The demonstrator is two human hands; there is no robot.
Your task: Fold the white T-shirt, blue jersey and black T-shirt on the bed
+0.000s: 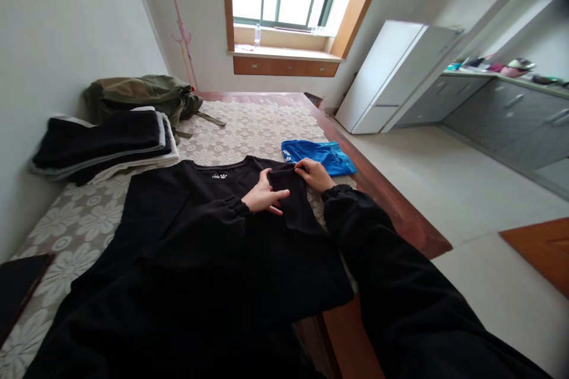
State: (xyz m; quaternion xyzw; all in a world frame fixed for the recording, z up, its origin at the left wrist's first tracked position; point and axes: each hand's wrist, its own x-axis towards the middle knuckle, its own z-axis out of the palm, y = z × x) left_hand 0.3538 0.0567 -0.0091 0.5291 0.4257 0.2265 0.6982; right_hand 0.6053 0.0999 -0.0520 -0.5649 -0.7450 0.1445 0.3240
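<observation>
A black T-shirt (213, 192) lies spread on the table, its neckline with a small white print facing the far side. My right hand (315, 174) pinches the shirt's fabric at the right shoulder, where the sleeve lies folded inward. Over the right half of the shirt is my left hand (265, 194), fingers apart, resting on or just above the folded sleeve; I cannot tell whether it presses on the cloth. Just beyond my right hand lies a folded blue garment (317, 156). Dark sleeves blend into the shirt and hide its lower part.
A patterned lace tablecloth (267, 121) covers much of the wooden table (400, 213). At the left sit a stack of folded clothes (102, 142) and an olive backpack (137, 95). A dark flat object (20, 284) lies at the near left. Beyond stands a white refrigerator (382, 77).
</observation>
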